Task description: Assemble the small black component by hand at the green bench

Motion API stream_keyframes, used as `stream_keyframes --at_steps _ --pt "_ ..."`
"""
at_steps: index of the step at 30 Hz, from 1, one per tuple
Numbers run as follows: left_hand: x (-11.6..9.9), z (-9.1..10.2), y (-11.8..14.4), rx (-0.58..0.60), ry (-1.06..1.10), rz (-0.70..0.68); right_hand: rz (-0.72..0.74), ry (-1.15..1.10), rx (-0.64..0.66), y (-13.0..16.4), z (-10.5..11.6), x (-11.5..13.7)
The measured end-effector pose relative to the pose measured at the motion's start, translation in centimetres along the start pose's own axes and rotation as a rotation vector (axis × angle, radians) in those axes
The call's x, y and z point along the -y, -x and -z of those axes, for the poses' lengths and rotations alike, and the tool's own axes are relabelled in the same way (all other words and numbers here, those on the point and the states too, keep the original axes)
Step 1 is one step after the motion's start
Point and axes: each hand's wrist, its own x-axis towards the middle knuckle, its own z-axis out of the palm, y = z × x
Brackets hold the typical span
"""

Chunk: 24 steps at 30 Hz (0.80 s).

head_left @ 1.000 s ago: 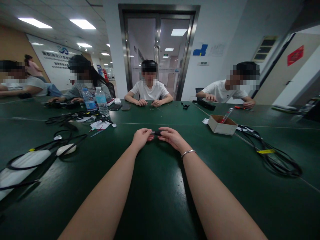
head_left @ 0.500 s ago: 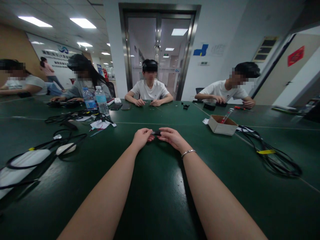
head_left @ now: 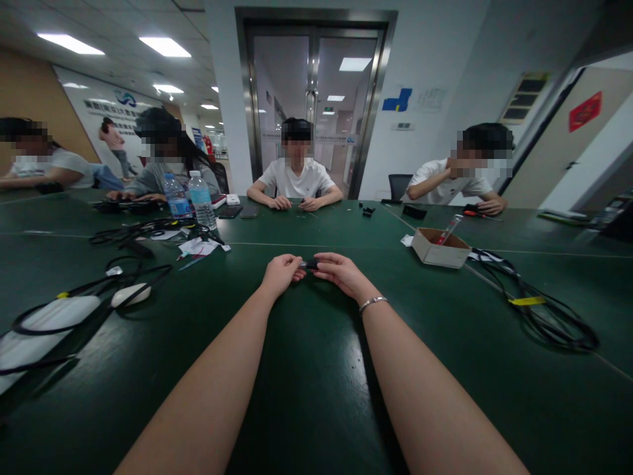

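Low over the dark green matte tabletop, two bare forearms reach forward and meet at a small black part, which sits just above the table surface between the fingertips of both hands. On the left of that part, the left hand is curled, its fingers bent in and its thumb and forefinger pinched on the part's left end. On the right of it, the right hand, with a thin silver bangle at the wrist, has its fingers drawn together and pinches the part's right end; too little of the part shows to tell its shape. Left of the part and well apart from it lie a white oval mouse and loops of black cable. Right of the part and a little farther back stands a small open cardboard box, with a coil of black cable bound by a yellow tie beyond it to the right. Farther back and left of the part stand two clear plastic water bottles. Straight behind the part, at the far edge of the table, a person in a white T-shirt sits with both hands on the surface, and other people sit to either side.
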Motion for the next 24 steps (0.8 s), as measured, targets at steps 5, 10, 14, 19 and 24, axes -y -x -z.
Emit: stream_keyframes --at_steps 5,10,14,19,24 --pt "0.01 -0.06 -0.03 -0.002 0.0 0.007 0.001 -0.002 0.004 0.0 -0.02 -0.02" --pt "0.32 -0.07 -0.21 0.002 0.009 0.005 0.003 0.003 -0.003 -0.06 0.04 -0.06" --pt "0.17 -0.09 -0.17 0.01 -0.002 0.016 0.003 0.004 0.009 -0.05 0.06 -0.02" --pt "0.0 -0.1 -0.05 0.005 -0.016 0.02 0.012 0.004 0.022 0.01 0.09 -0.01" --pt "-0.1 -0.1 0.07 -0.004 -0.046 -0.005 0.012 0.004 0.034 0.08 0.05 0.06"
